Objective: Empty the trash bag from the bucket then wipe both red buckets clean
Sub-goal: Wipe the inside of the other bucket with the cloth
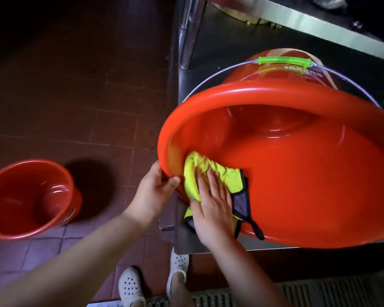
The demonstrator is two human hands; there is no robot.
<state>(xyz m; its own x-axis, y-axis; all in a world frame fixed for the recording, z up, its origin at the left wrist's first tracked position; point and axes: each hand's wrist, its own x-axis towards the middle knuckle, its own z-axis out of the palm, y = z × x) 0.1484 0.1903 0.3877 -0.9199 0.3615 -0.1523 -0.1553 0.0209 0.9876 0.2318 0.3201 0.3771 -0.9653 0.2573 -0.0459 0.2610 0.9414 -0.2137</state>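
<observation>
A large red bucket [297, 173] lies tipped toward me on a low steel shelf, its mouth facing the camera and its wire handle with a green grip [284, 61] hanging over its side. My left hand [155, 189] grips the bucket's near-left rim, thumb curled over the edge. My right hand [211, 202] presses flat, fingers straight, on a yellow cloth with dark trim [222, 173] against the inner wall near the rim. A second, smaller red bucket [29, 198] stands upright and empty on the floor at the left.
The steel shelf [208, 52] has a shiny leg [187, 34] at its back-left corner and another metal surface above. Dark red floor tiles [87, 96] spread to the left. A floor drain grate [297, 293] runs along the bottom beside my white shoes [131, 286].
</observation>
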